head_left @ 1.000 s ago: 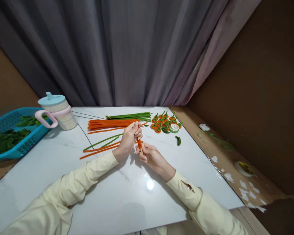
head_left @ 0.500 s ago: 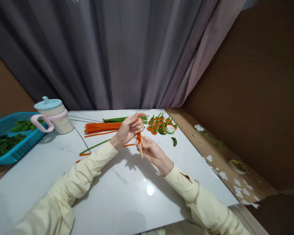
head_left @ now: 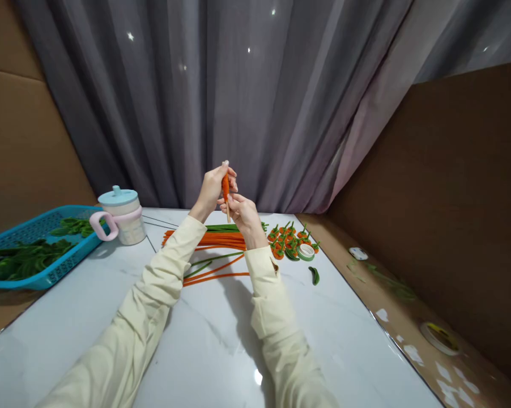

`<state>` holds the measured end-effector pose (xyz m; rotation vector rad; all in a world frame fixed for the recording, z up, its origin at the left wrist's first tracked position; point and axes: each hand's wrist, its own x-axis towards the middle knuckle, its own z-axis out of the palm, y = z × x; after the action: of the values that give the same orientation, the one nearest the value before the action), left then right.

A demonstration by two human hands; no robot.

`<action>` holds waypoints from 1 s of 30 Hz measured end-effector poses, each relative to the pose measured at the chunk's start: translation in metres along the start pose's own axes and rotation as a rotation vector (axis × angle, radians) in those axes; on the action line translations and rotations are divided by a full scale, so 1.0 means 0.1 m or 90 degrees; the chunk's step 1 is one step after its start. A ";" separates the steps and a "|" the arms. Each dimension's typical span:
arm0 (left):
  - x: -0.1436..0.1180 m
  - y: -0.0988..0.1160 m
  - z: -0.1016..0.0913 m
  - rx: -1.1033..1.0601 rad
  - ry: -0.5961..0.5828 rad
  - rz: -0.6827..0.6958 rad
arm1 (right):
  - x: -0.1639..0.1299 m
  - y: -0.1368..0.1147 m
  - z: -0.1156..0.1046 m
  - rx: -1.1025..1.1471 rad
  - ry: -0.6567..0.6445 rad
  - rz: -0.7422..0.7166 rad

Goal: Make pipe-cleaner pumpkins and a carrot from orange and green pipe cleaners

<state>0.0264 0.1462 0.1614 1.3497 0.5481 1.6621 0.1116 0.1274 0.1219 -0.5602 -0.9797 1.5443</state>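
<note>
Raised above the table, an orange pipe cleaner [head_left: 225,186] is wound around a thin wooden stick [head_left: 228,212]. My left hand [head_left: 211,190] is closed around the upper, orange part, with the thumb pointing up. Just below it, my right hand [head_left: 245,216] pinches the stick near the lower end of the winding. Behind and under my wrists lie a bundle of orange pipe cleaners [head_left: 213,240] and some green pipe cleaners [head_left: 224,228]. Several loose orange and green stems [head_left: 217,276] lie in front of the bundle.
Small orange pieces with green stems [head_left: 283,241] stand right of the bundle, beside a tape roll [head_left: 305,251] and a green leaf [head_left: 314,275]. At left are a lidded cup [head_left: 130,224] and a blue basket [head_left: 54,276] holding green leaves. Paper scraps [head_left: 413,355] lie at right.
Both hands have risen with the stick and orange winding, away from the tabletop. The view has tilted upward, showing more curtain. Both hands keep their hold.
</note>
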 end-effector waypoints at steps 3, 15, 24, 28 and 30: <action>0.05 0.03 0.01 0.040 0.012 -0.002 | 0.11 0.04 0.04 0.012 0.023 -0.044; -0.03 -0.04 0.20 0.172 0.055 0.084 | 0.17 0.11 0.06 0.081 0.124 -0.208; -0.21 -0.17 0.24 0.171 0.097 0.090 | 0.16 0.04 0.00 0.056 0.149 -0.218; -0.27 -0.02 0.11 0.163 0.102 0.104 | 0.08 0.05 0.17 0.037 0.086 -0.211; -0.30 0.04 0.03 0.160 0.137 0.121 | 0.06 0.10 0.27 0.011 0.016 -0.211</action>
<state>0.0284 0.1182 0.1492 1.4464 0.7965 1.9588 0.0830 0.1260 0.1285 -0.3824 -0.9844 1.2466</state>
